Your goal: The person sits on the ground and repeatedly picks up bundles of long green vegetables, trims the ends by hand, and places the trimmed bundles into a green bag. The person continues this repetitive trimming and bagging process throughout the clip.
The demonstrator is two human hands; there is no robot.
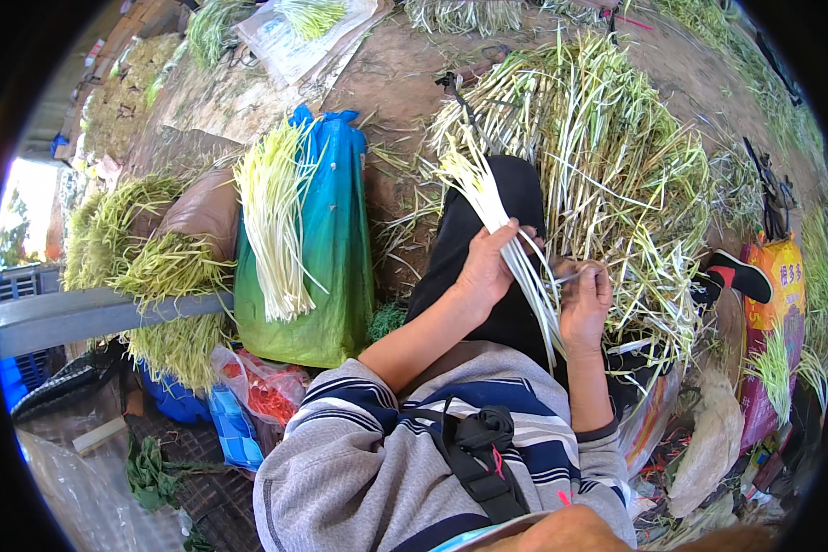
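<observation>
My left hand [491,265] grips a bunch of long pale stalks with yellowish leaf tips, likely blanched garlic chives [493,200]. The bunch slants over my dark trouser leg [504,183], its leaves pointing away from me and its white ends towards my lap. Beside those white ends, the fingers of my right hand [586,303] are pinched together on a thin strip [567,277], too blurred to identify. A neat bundle of similar pale stalks [276,228] lies on a blue-green plastic-covered block [341,234] to my left.
A large heap of untrimmed stalks [593,152] spreads at my right. More bundles [179,265] lie beside a brown wrapped roll [203,207] and a grey rail [62,321] at left. A yellow-and-purple sack [773,345] and another person's shoe [742,274] are far right.
</observation>
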